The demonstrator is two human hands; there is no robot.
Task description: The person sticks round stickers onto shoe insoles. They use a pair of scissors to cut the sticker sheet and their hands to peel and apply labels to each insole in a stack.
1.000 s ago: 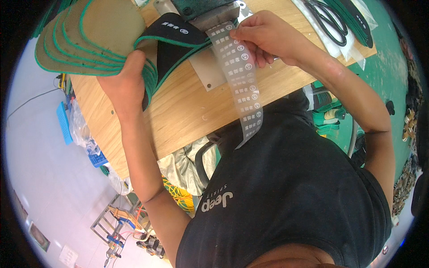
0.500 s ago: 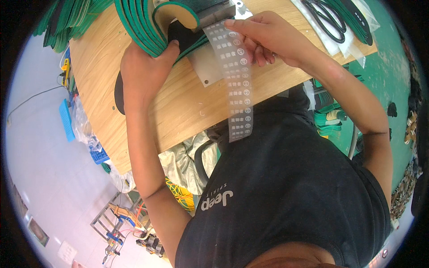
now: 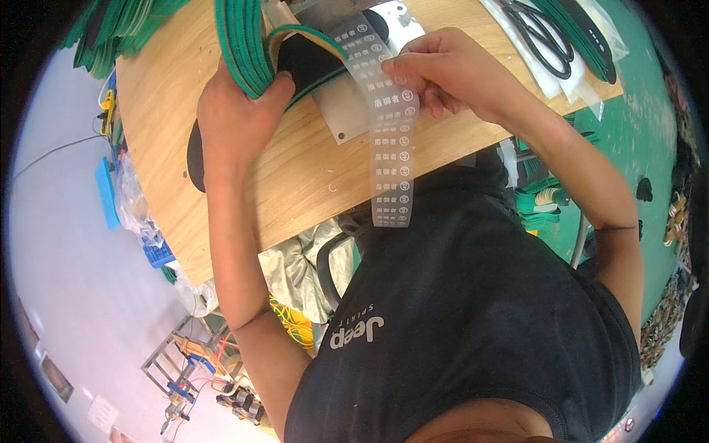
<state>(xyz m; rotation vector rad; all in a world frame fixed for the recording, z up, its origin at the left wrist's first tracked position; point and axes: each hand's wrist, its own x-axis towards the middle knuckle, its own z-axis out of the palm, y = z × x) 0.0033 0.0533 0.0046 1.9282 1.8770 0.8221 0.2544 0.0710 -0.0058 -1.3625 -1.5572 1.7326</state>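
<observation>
My left hand [image 3: 240, 111] is closed round a bundle of insoles [image 3: 240, 44] with green and tan layered edges. Its thumb presses beside one curled insole with a black face [image 3: 310, 63], which lies on a metal plate [image 3: 343, 111]. Between thumb and fingers, my right hand [image 3: 458, 74] pinches the edge of a translucent strip of labels [image 3: 391, 156] with rows of white print. The strip's upper end rests over the black insole. Its lower end hangs past the table edge in front of my shirt.
Another pile of green insoles [image 3: 122, 29] sits at the table's far left corner. At the right lie a black looped tool [image 3: 543, 37], perhaps scissors, and more insoles [image 3: 583, 40] on clear plastic. The wooden table [image 3: 295, 184] has its front edge near my waist.
A dark block over the insole has gone from view, baring the insole's black tip. The strip has turned flatter, its print now clearer. The insole bundle in my left hand has shifted slightly right.
</observation>
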